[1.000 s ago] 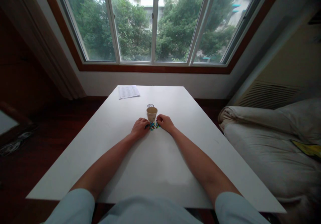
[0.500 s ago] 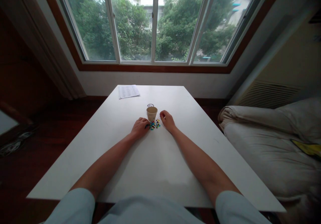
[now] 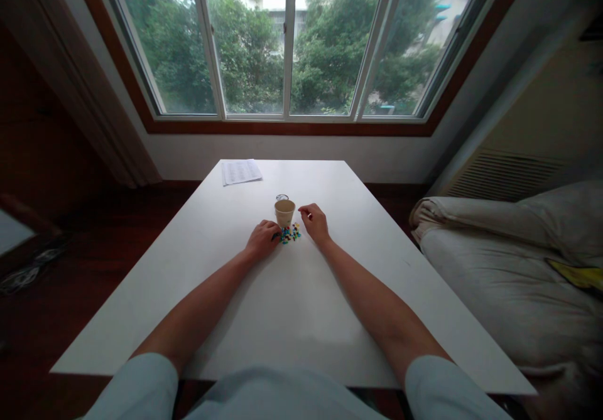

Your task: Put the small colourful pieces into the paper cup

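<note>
A tan paper cup (image 3: 285,213) stands upright on the white table (image 3: 282,319). Several small multicoloured pieces (image 3: 289,233) lie scattered just in front of it. My left hand (image 3: 264,239) rests on the table at the left edge of the pieces, its fingers curled; a small dark thing shows by its fingertips, too small to name. To the right of the cup is my right hand (image 3: 314,221), thumb and forefinger brought together; anything between them is too small to make out. It does not touch the cup.
Behind the cup lies a thin ring-like object (image 3: 282,198). Printed sheets (image 3: 241,172) lie at the table's far left corner. A padded sofa (image 3: 509,269) stands to the right of the table, and a window is beyond the far edge.
My right hand has shifted slightly, its fingertips now a little higher and nearer the cup's rim. My left hand has hardly moved.
</note>
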`<state>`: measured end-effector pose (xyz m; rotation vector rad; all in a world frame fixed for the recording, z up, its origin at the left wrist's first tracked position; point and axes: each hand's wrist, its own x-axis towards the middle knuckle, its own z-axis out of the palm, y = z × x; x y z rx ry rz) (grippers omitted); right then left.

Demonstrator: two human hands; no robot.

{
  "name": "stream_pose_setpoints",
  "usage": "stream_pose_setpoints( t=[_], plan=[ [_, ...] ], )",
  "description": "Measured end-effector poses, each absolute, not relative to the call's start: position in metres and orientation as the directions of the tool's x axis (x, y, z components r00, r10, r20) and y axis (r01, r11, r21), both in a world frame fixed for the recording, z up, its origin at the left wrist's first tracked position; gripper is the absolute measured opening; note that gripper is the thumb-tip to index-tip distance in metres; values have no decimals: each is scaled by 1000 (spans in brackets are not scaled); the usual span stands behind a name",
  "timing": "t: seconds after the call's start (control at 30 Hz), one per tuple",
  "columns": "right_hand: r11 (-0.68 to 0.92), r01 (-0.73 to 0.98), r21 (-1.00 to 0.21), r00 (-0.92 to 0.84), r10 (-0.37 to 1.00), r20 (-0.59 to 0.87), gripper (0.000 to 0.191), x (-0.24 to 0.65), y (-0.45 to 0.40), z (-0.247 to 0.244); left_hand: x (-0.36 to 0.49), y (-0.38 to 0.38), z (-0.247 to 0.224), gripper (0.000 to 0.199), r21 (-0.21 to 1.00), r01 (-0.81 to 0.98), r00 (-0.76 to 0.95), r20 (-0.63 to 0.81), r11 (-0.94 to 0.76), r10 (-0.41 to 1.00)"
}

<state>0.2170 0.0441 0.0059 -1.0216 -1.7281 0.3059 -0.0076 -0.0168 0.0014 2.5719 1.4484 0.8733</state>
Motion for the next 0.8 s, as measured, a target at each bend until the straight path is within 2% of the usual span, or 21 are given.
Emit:
stream_pose_setpoints(
  t=[0.2,0.4,0.5,0.67,0.8],
  plan=[
    [585,462,-667,-9,755,656,24,212,38,18,-5,-18,4,8,307,762,421,435,-571,796],
    [557,404,-726,60,776,628,25,205,37,23,-5,-17,4,15,304,754,427,446,-582,786],
    [566,407,-718,33,776,630,24,203,35,25,-4,-17,4,18,297,749,442,441,-592,781],
    [625,454,-635,-63,733,677,22,202,34,30,-3,-17,4,21,276,756,447,444,-593,776],
    [650,425,-630,-91,723,685,25,200,35,32,-2,-17,4,22,273,745,467,437,-609,768]
  ],
)
